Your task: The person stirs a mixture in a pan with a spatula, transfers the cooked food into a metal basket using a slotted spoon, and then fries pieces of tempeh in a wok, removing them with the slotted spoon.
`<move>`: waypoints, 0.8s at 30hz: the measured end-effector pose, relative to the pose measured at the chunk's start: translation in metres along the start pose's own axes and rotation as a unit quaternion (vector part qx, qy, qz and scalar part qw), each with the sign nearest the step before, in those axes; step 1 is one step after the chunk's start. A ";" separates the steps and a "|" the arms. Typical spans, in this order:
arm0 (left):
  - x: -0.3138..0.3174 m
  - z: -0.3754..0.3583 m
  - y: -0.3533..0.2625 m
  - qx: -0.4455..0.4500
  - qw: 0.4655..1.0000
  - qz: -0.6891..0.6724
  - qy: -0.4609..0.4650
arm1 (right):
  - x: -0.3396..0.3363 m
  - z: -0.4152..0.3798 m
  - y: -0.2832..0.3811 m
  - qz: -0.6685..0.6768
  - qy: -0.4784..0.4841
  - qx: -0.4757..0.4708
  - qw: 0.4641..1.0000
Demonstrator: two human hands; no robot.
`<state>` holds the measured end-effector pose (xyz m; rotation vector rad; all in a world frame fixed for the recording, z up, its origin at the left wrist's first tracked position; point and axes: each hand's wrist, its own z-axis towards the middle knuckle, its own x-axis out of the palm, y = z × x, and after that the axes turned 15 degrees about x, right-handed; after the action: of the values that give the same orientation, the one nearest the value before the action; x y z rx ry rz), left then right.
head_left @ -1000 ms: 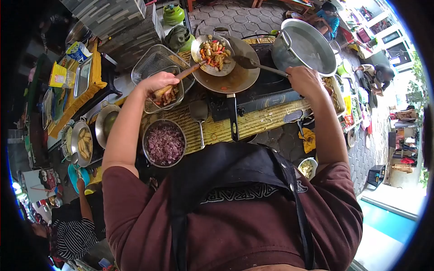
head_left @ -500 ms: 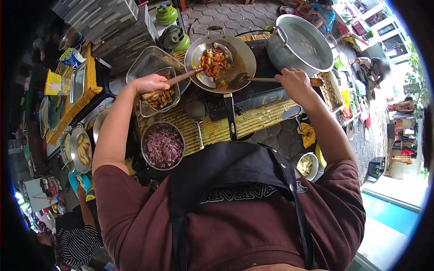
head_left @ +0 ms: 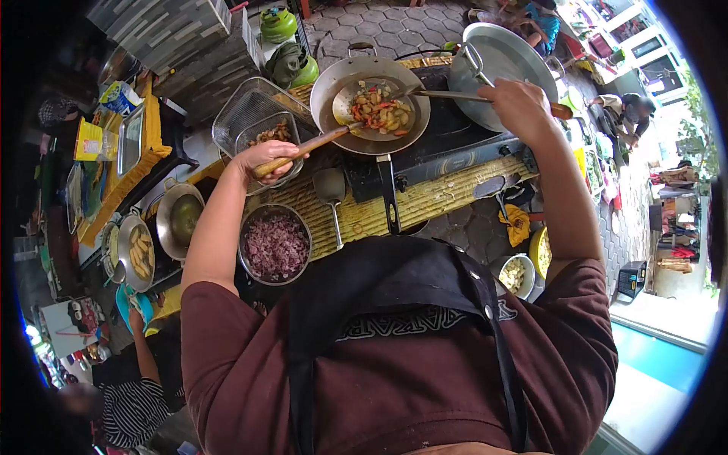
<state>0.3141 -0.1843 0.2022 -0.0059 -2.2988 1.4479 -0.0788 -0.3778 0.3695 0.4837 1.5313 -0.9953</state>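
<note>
My left hand point(head_left: 267, 161) grips the wooden handle of a round skimmer point(head_left: 343, 106), whose bowl lies in the wok point(head_left: 324, 85). Pieces of red and yellow-green food point(head_left: 385, 115) rest in and around the skimmer, above oil. My right hand point(head_left: 522, 106) is closed round the long handle of a spatula point(head_left: 447, 95); its blade is at the upper right inside of the wok. Under my left hand stands a wire basket point(head_left: 235, 106) with a smaller one holding browned food point(head_left: 274, 134).
A big pot point(head_left: 464, 76) of liquid stands right of the wok. Nearer me are a bowl of chopped purple onion point(head_left: 274, 244), a spare turner point(head_left: 329, 186) and a bowl of pale pieces point(head_left: 513, 276). Other people are at the lower left point(head_left: 135, 409) and upper right point(head_left: 631, 114).
My left hand has moved right and a little down, bringing the skimmer lower in the wok. My right hand has shifted up and right, with the spatula blade raised toward the wok's upper side.
</note>
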 end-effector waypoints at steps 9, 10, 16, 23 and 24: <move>0.015 -0.009 -0.006 0.024 0.997 0.034 -0.072 | 0.003 -0.010 -0.020 -0.053 0.034 0.036 0.997; 0.015 -0.009 -0.007 0.023 0.997 0.035 -0.072 | 0.005 -0.011 -0.020 -0.055 0.031 0.034 0.997; 0.002 -0.014 -0.021 0.033 0.979 0.180 -0.085 | 0.029 -0.013 -0.016 -0.054 0.006 -0.010 0.998; 0.006 -0.020 -0.045 0.007 0.968 0.236 -0.081 | 0.058 -0.012 -0.014 -0.055 -0.024 -0.048 0.997; 0.000 -0.017 -0.042 0.007 0.968 0.236 -0.080 | 0.063 -0.011 -0.015 -0.051 -0.031 -0.051 0.997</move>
<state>0.3288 -0.1886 0.2447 -0.4790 -2.5320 1.7449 -0.1110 -0.3912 0.3136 0.3019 1.5553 -0.9960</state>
